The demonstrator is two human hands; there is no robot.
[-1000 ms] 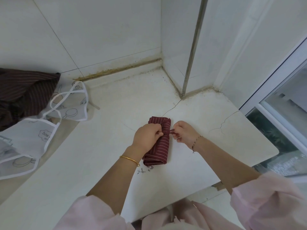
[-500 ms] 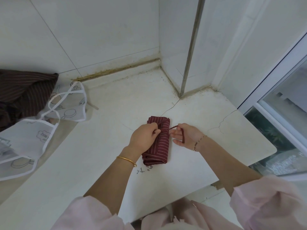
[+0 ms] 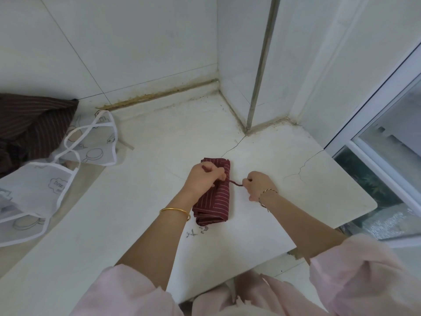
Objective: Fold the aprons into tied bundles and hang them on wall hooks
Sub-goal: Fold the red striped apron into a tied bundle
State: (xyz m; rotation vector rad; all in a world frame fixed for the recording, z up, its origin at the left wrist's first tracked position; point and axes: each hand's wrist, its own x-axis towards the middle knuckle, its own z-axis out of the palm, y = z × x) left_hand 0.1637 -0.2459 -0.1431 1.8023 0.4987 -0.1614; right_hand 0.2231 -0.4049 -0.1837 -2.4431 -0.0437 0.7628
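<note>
A dark red striped apron, folded into a compact bundle [image 3: 215, 201], lies on the white stone counter [image 3: 262, 160]. My left hand [image 3: 204, 177] sits on the bundle's upper part with its fingers curled round one end of the red apron string. My right hand [image 3: 258, 184] is just right of the bundle and pinches the other end of the string [image 3: 235, 183], which stretches taut between the two hands. No wall hooks are in view.
Two white printed aprons [image 3: 91, 142] [image 3: 29, 197] lie at the left, beside a dark brown striped apron [image 3: 29, 124]. Tiled walls meet in a corner behind the counter. A window frame [image 3: 376, 124] runs along the right. The counter's front edge is near my body.
My right hand has moved to the right, pulling the string out from a loose loop into a taut line. My left hand has stayed on the bundle.
</note>
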